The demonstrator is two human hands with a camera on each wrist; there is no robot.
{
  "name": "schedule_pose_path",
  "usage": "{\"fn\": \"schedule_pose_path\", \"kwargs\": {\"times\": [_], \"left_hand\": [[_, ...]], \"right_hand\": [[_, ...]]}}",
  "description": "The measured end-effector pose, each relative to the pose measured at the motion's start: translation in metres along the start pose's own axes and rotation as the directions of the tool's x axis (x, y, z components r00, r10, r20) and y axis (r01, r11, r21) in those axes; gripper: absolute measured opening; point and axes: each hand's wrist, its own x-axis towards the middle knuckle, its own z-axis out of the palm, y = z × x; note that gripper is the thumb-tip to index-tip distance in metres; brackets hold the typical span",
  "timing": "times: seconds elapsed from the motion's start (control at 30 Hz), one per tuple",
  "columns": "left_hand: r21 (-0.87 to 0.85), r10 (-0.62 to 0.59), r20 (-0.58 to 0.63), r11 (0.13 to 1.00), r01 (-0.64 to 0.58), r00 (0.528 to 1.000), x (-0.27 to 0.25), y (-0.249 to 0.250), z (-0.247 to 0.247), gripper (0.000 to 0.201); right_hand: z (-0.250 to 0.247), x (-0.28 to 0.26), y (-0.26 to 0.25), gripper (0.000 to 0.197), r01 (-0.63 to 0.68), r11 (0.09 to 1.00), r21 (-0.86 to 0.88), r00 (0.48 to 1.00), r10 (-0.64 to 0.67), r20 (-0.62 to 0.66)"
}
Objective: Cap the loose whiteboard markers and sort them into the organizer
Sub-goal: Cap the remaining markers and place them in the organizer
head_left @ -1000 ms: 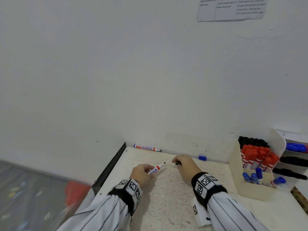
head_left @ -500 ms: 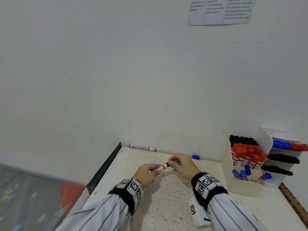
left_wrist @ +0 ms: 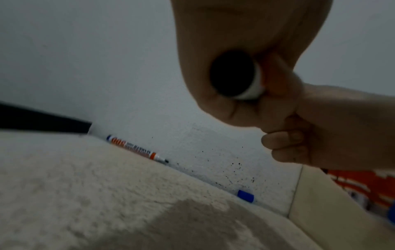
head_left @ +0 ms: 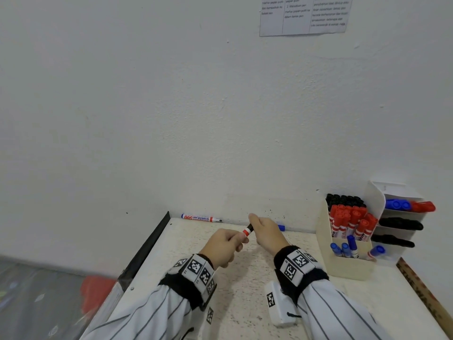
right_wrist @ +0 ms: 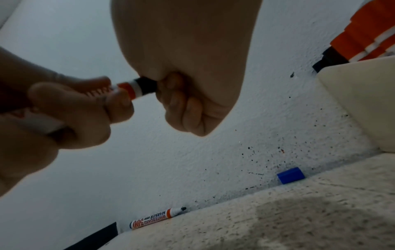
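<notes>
Above table [head_left: 245,303]: left hand [head_left: 221,246] grips marker [head_left: 246,231]; right hand [head_left: 267,233] (fisted) pinches black cap [right_wrist: 146,85].

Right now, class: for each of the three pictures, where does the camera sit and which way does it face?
Head: worn high, looking forward and down at both hands, striped sleeves and the organizer.
Left wrist: looks along the left hand toward the wall.
Right wrist: looks along the right hand at the black cap.
Shared: the uncapped marker and the blue cap.
</notes>
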Motion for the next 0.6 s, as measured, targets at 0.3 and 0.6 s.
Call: {"fn": "schedule_pose_path", "kwargs": {"times": [0.3,0.6], "left_hand": [[-0.402,-0.091,0.243,0.897,0.186,0.966,0.007,0.007,0.002,0.03],[0.467,-0.123,-0.005,0.877,0.111,0.992,0.063,-0.017,-0.019,0.052]], "right_hand": [[-0.007,0.0,0.008,0.04,0.114,0.98,0.16,0.993,-0.117,0.009],[-0.025,0.008,0.029,0.022,0.143,0.981,0.127,0.972,-0.115,-0.207]]}}
